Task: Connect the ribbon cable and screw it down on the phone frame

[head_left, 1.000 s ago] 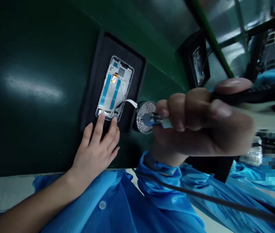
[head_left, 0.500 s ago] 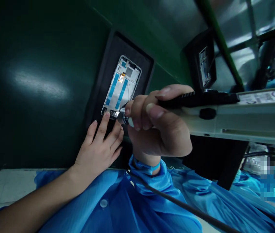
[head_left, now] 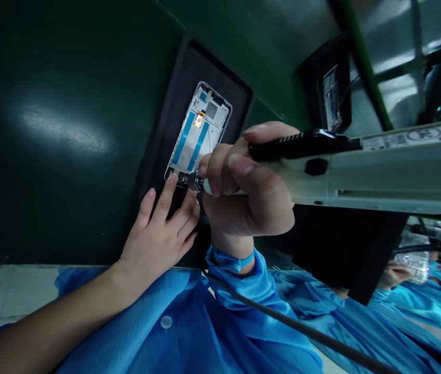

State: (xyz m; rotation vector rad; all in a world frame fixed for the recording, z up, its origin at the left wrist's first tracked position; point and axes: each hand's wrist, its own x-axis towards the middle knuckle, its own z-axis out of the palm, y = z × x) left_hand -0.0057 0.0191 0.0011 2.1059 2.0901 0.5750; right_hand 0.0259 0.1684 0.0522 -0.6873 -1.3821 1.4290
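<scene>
A white phone frame [head_left: 199, 132] with blue strips lies in a black tray [head_left: 177, 98] on the dark green bench. My left hand [head_left: 158, 234] rests flat with fingers stretched out, fingertips pressing the tray and the frame's near edge. My right hand [head_left: 243, 192] is wrapped round a grey electric screwdriver [head_left: 360, 166], whose metal tip touches the frame's near end, beside my left fingertips. The screw dish seen earlier is hidden behind my right hand.
A second black tray [head_left: 331, 93] with another phone frame stands further back right. A black cable [head_left: 302, 327] runs across my blue smock. A green post [head_left: 364, 62] rises at the back. Another person's hand [head_left: 393, 272] and blue sleeve show at the right.
My right hand has carried the screwdriver left from the screw dish to the phone frame's near end, then held there. My left hand has stayed on the tray.
</scene>
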